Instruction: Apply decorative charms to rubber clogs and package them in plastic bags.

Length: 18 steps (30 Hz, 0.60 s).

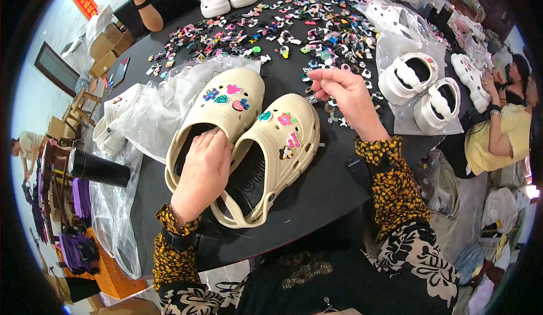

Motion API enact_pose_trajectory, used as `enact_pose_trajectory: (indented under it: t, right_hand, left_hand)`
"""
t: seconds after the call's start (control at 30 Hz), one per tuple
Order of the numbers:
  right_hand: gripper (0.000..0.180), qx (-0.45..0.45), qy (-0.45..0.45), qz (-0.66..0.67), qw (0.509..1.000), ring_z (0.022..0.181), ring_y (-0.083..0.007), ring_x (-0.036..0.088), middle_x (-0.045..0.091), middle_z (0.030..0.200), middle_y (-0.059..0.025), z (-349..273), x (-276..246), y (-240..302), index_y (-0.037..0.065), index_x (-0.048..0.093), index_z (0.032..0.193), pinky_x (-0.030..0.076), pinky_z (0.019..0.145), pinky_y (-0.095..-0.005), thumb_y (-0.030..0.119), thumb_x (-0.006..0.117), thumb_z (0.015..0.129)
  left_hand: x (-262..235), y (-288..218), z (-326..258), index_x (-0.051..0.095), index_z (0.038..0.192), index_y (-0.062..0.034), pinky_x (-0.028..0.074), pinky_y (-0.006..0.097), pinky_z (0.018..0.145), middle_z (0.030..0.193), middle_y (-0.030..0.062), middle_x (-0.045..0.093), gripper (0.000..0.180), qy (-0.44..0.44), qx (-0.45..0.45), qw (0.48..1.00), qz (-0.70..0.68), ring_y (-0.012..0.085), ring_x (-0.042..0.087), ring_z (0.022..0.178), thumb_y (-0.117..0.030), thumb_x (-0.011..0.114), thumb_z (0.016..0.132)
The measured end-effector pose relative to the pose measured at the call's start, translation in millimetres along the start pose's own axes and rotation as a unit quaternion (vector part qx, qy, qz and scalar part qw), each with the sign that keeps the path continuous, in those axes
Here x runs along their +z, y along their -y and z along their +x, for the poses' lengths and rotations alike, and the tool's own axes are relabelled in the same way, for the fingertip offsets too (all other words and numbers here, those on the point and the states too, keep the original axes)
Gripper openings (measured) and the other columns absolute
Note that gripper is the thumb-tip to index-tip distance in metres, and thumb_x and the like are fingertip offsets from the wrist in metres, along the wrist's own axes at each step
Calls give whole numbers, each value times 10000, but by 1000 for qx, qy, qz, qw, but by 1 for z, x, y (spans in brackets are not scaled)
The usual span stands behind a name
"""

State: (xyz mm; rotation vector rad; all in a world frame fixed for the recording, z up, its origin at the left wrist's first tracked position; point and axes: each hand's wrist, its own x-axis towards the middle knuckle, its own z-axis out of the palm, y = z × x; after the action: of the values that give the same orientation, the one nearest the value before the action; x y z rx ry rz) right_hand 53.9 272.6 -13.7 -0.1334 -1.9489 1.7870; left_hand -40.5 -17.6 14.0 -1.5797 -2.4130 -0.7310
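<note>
- Head view: a pair of cream clogs lies on the black worktop (336, 193), toes pointing away from the person, the left clog (240, 88) and right clog (302, 136) side by side.
- The left hand (205, 168) reaches into the left clog's foot opening; its fingertips are hidden under the upper, so whether they grip cannot be told.
- The right hand (327, 86) hangs just beyond the right clog's toe, fingers bent and thumb drawn toward them (whether something small is pinched there cannot be told).
- Both clogs carry colourful charms, among them a blue flower (211, 94) on the left one and a pink flower (286, 118) on the right.
- Beyond them spreads a scatter of loose charms (283, 20).
- White clogs (408, 77) stand to the right on clear plastic; crumpled plastic wrap (164, 111) lies to the left.
</note>
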Motion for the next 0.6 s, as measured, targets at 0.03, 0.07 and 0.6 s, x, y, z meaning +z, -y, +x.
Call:
enact_pose_trajectory:
  t: [0.03,0.07,0.6]
  right_hand:
    - [259,3,-5,1,1000,750,-81,589,656,886,-44,0,-1,-6,0,671,1085,492,691,-222,22,488,903]
    - [260,19,-4,21,1000,746,-80,588,652,874,-38,0,-3,-11,1,669,1084,492,690,-221,25,484,903]
    - [263,89,18,16,996,694,-46,561,640,846,1,-10,3,-16,28,685,1058,471,645,-193,39,473,902]
  left_hand:
    - [1,0,0,515,954,43,422,455,816,931,217,568,137,5,2,1000,-1,394,533,903,8,542,824]
    - [1,0,1,513,955,44,421,457,814,927,218,568,139,10,-2,1000,-3,393,533,901,10,541,824]
    - [-3,0,1,521,945,43,426,454,789,911,218,578,130,25,-7,1000,-4,403,537,874,10,552,823]
